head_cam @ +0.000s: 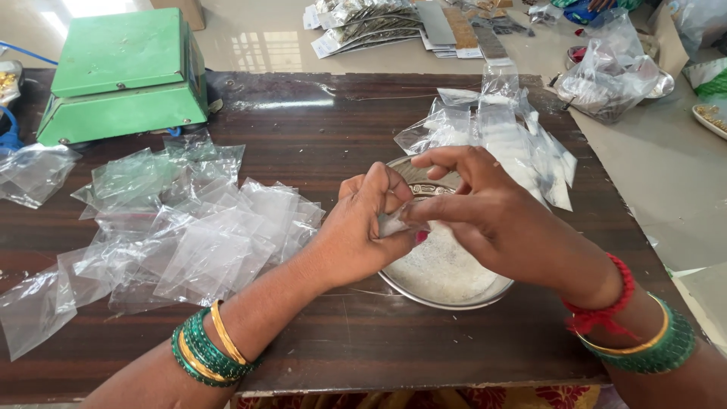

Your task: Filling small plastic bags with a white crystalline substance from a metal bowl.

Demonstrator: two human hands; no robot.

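My left hand (362, 227) and my right hand (485, 208) meet above a round steel bowl (424, 291) that holds white grains. Both hands pinch one small clear plastic pouch (394, 222) between thumb and fingers, and the pouch is mostly hidden by the fingers. Green and gold bangles sit on both wrists, with a red thread on the right wrist. The bowl rests on a dark wooden table (318, 121), partly covered by my hands.
A spread of empty clear pouches (189, 227) lies at the left. A second heap of pouches (500, 129) lies behind the bowl. A green weighing scale (121, 76) stands at the back left. Packets and plastic bags (613, 68) lie on the floor beyond.
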